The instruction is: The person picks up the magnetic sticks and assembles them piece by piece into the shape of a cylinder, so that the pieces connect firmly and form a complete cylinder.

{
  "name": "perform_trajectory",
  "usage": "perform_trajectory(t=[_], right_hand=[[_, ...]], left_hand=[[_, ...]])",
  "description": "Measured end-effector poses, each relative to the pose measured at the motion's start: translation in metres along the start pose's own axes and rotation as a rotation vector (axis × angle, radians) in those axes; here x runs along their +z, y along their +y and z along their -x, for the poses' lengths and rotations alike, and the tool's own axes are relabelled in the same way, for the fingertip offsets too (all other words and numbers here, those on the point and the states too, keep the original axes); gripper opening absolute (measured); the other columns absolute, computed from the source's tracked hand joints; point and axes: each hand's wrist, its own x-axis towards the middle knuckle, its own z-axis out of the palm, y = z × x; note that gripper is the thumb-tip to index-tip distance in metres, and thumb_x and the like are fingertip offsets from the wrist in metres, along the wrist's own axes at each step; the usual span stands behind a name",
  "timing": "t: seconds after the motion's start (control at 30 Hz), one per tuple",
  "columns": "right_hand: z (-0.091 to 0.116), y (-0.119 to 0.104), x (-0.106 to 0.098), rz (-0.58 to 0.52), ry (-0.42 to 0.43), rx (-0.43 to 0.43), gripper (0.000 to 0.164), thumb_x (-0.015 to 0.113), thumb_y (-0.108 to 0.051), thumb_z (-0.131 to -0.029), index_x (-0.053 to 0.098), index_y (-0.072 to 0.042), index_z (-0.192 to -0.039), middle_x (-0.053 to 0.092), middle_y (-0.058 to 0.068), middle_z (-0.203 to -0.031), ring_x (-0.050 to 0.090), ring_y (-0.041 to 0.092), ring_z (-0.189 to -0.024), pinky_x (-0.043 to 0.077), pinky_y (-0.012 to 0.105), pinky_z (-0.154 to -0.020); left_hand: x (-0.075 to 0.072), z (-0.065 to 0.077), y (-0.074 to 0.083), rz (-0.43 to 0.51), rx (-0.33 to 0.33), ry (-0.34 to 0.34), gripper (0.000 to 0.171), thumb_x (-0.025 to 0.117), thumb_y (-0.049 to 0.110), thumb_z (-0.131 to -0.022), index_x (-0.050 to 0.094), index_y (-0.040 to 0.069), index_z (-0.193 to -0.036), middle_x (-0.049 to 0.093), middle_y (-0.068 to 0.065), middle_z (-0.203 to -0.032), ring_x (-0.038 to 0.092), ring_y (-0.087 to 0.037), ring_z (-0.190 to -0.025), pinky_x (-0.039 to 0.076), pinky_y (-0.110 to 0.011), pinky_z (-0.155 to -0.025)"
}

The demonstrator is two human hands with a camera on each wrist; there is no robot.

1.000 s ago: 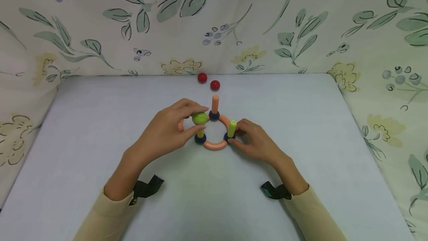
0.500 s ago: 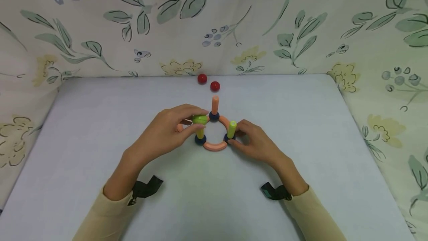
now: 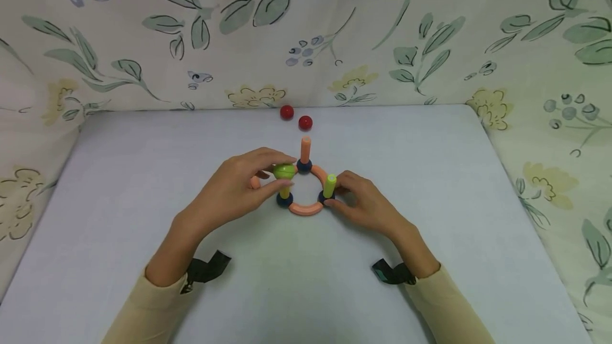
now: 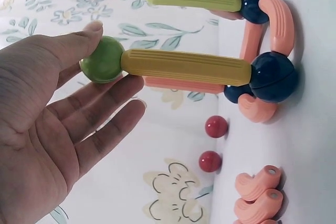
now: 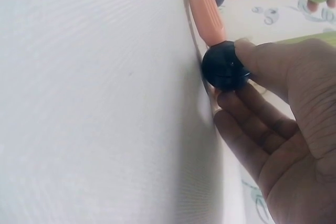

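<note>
My left hand [image 3: 236, 185] pinches a green ball [image 4: 101, 62] between thumb and fingers, right at the upper end of an upright yellow rod [image 4: 186, 67]. That rod rises from a dark blue ball [image 4: 274, 77] in a ring of curved salmon pieces [image 3: 306, 209]. Across the ring, my right hand [image 3: 365, 203] pinches another dark blue ball [image 5: 226, 66] at the base, below an upright light green rod [image 3: 330, 186]. At the back of the ring stands a salmon rod [image 3: 305, 150] on a third dark blue ball [image 3: 304, 166].
Two red balls [image 3: 305, 122] lie behind the ring near the table's back edge. Several loose curved salmon pieces [image 4: 260, 198] lie to the left, mostly hidden behind the left hand in the head view. Floral cloth [image 3: 354, 31] hangs behind the white table [image 3: 430, 163].
My left hand has come down slightly with the green ball, bringing it to the top of the yellow rod. The right hand keeps its grip at the blue ball.
</note>
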Motion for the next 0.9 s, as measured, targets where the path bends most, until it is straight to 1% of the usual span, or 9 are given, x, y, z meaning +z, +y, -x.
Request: perform_trajectory(t=[0.23, 0.37, 0.53, 0.63, 0.73, 0.9], right_hand=[[-0.0008, -0.0012, -0.0001, 0.014, -0.008, 0.023, 0.02, 0.083, -0.016, -0.093, 0.07, -0.011, -0.106, 0.071, 0.002, -0.109, 0.07, 0.014, -0.101, 0.06, 0.037, -0.091], [-0.0006, -0.0011, 0.0003, 0.009, -0.005, 0.019, 0.02, 0.083, -0.015, -0.092, 0.07, -0.011, -0.106, 0.071, 0.002, -0.107, 0.07, 0.015, -0.1, 0.06, 0.037, -0.091], [0.0002, -0.0008, 0.0009, 0.0, -0.001, 0.014, 0.018, 0.083, -0.014, -0.092, 0.07, -0.012, -0.105, 0.071, 0.001, -0.107, 0.071, 0.014, -0.1, 0.061, 0.036, -0.09], [0.0002, -0.0006, 0.0011, -0.006, -0.001, 0.013, 0.018, 0.083, -0.013, -0.092, 0.07, -0.012, -0.105, 0.071, 0.002, -0.107, 0.071, 0.014, -0.1, 0.061, 0.036, -0.09], [0.0002, -0.0004, 0.0013, -0.012, -0.003, 0.011, 0.019, 0.083, -0.013, -0.093, 0.07, -0.012, -0.106, 0.071, 0.002, -0.108, 0.072, 0.014, -0.101, 0.061, 0.037, -0.091], [-0.0008, -0.0011, 0.002, -0.003, -0.007, 0.008, 0.02, 0.083, -0.013, -0.093, 0.069, -0.012, -0.107, 0.07, 0.002, -0.107, 0.072, 0.015, -0.101, 0.061, 0.037, -0.091]], left_hand=[[0.0023, -0.0002, -0.0022, -0.045, 0.009, 0.02, 0.052, 0.081, 0.027, -0.095, 0.065, 0.023, -0.144, 0.072, 0.005, -0.133, 0.076, -0.016, -0.107, 0.062, -0.042, -0.089], [0.0021, -0.0005, -0.0021, -0.054, -0.016, 0.004, 0.052, 0.079, 0.03, -0.098, 0.063, 0.024, -0.147, 0.072, 0.003, -0.136, 0.076, -0.018, -0.109, 0.062, -0.044, -0.09], [0.0023, -0.0025, -0.0023, -0.028, -0.092, -0.051, 0.054, 0.071, 0.037, -0.102, 0.056, 0.025, -0.153, 0.075, 0.001, -0.132, 0.076, -0.021, -0.114, 0.063, -0.047, -0.094], [0.0024, -0.0035, -0.0025, -0.013, -0.122, -0.076, 0.052, 0.068, 0.04, -0.104, 0.057, 0.024, -0.152, 0.077, 0.002, -0.127, 0.077, -0.021, -0.114, 0.063, -0.046, -0.094], [0.0022, -0.0034, -0.0024, 0.011, -0.131, -0.082, 0.049, 0.069, 0.039, -0.103, 0.06, 0.023, -0.149, 0.078, 0.003, -0.124, 0.077, -0.02, -0.113, 0.064, -0.044, -0.092], [0.0004, -0.0028, -0.0023, 0.043, -0.125, -0.076, 0.048, 0.075, 0.037, -0.099, 0.063, 0.023, -0.144, 0.079, 0.004, -0.118, 0.077, -0.017, -0.11, 0.064, -0.041, -0.091]])
